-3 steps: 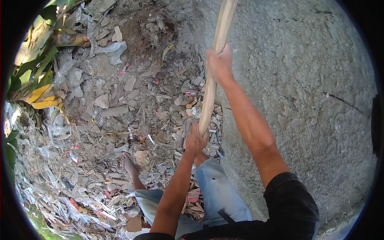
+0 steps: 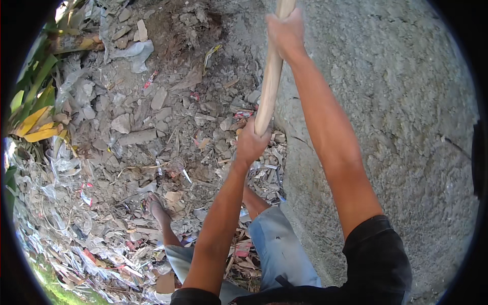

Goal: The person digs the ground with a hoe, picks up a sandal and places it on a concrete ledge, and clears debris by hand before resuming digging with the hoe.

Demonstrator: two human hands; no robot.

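Pale wood forms the pole (image 2: 271, 81) slanting from the top edge to near the frame's centre, the left hand (image 2: 251, 144) clenched round its lower end, the right hand (image 2: 287, 34) gripping higher, both forearms (image 2: 221, 216) slanting inward.

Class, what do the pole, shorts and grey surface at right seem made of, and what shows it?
Pole: probably wood, bare, by its pale tan colour and slight bend.
Shorts: likely denim, worn, matt, by the faded, patchy blue.
Grey surface: concrete or stone (can't tell which), rough and dull, by its bumps.
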